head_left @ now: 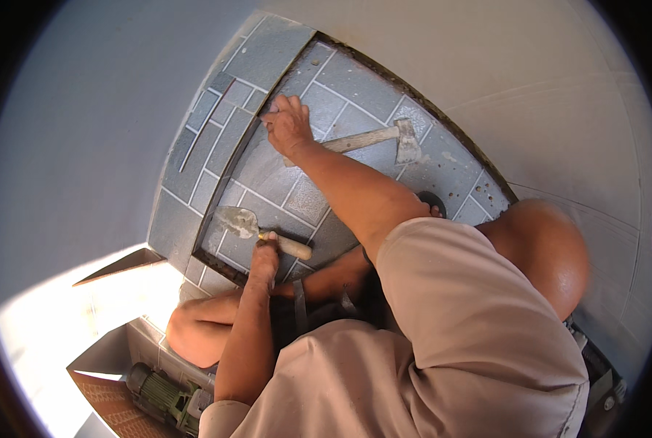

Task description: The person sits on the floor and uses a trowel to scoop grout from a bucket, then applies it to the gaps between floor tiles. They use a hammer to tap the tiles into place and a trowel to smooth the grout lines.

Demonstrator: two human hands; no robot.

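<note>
"Trowel (238, 221) first. Where do you see it from up there?"

"I see it through the head camera, down in the left hand (265, 257). That hand is closed around it, right where the metal meets the wood. The flat gray blade sticks out up and to the left. The fat wooden handle (295, 249) pokes out to the right, past the fingers."

"And the right hand (291, 128)?"

"It's farther up, well apart from the trowel. Its fingers are bent and they reach to the dark edge (241, 152) beside the tiled band (276, 51) by the wall. I can't tell if they pinch anything, because the tips are hard to see."

"What else is near it?"

"A small axe (373, 139) lies on the gray tile floor (362, 84). Its wooden handle goes under the right forearm, and the end peeks out on the other side. The metal head is over to the right, near a pale smudge."

"Anything far from both hands?"

"Yes, I see a green motor (164, 390) low in the left corner."
</note>
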